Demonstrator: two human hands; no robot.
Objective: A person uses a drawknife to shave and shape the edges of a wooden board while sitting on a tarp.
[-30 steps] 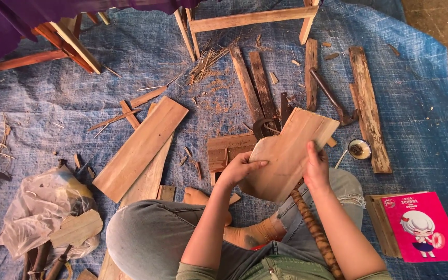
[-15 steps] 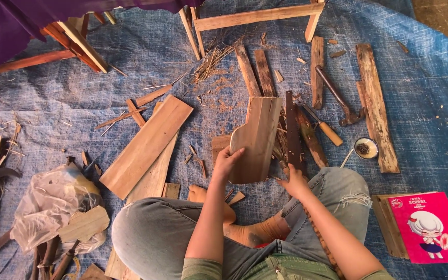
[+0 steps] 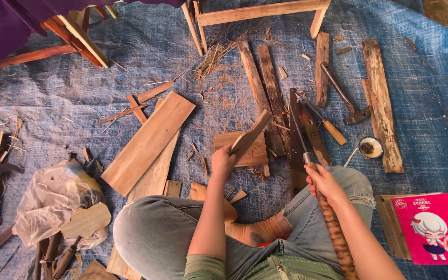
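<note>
Blue tarp [image 3: 416,93] under everything. My left hand [image 3: 223,162] is clamped on a thin board [image 3: 250,136] w/ its edge up, over a flat block; right hand [image 3: 323,181] fist-tight round a long blade's [image 3: 295,124] striped handle. Beyond right hand: hammer [image 3: 344,97], planks.

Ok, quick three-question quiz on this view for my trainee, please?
1. True or false: the left hand holds a thin wooden board on edge.
2. What does the right hand grip? A) the hammer B) a long blade's handle C) the pink book
3. Fill in: the hammer lies on a blue ____.

Key: 1 true. 2 B, the long blade; the pink book lies untouched at the person's right. 3 tarp.
</note>
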